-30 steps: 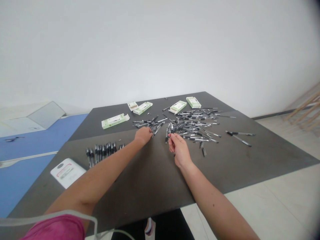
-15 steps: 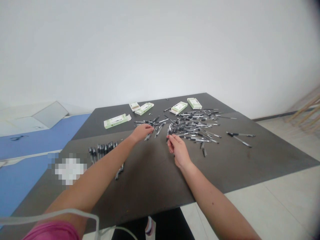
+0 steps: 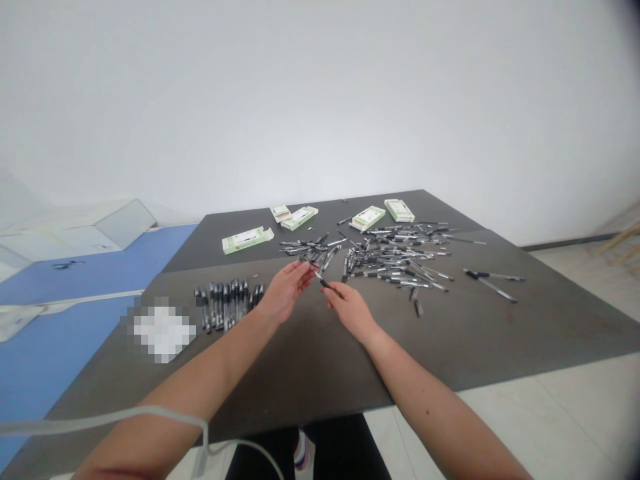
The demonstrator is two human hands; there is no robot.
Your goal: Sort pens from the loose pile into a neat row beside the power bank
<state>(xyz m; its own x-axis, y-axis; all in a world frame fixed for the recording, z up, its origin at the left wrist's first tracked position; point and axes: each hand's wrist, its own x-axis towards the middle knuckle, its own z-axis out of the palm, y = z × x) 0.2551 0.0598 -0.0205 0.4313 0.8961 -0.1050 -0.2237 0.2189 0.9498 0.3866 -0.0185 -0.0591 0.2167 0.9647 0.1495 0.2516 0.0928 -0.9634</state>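
My right hand (image 3: 350, 309) is closed around a pen (image 3: 323, 281) with a black grip, its pale tip pointing up and left toward my other hand. Pinched in the fingertips of my left hand (image 3: 289, 288) is a small dark piece that looks like a pen cap (image 3: 313, 265). The two hands nearly meet above the table. Just beyond them lies a small pile of pens and parts (image 3: 313, 250). A larger pile of clear, black-gripped pens (image 3: 395, 253) spreads to the right. Left of my left forearm, several capped pens (image 3: 225, 300) lie side by side in a row.
Green-and-white pen boxes (image 3: 247, 240) lie toward the back of the dark table (image 3: 320, 373), several with open flaps. Two crossed pens (image 3: 493, 283) lie apart at right. A blurred white patch (image 3: 164, 333) is at left. A white cable (image 3: 150, 410) crosses the lower left.
My left hand has drawn back from the small pile toward my right hand. My right hand has moved left with the pen, away from the large pile's edge. The view has shifted slightly.
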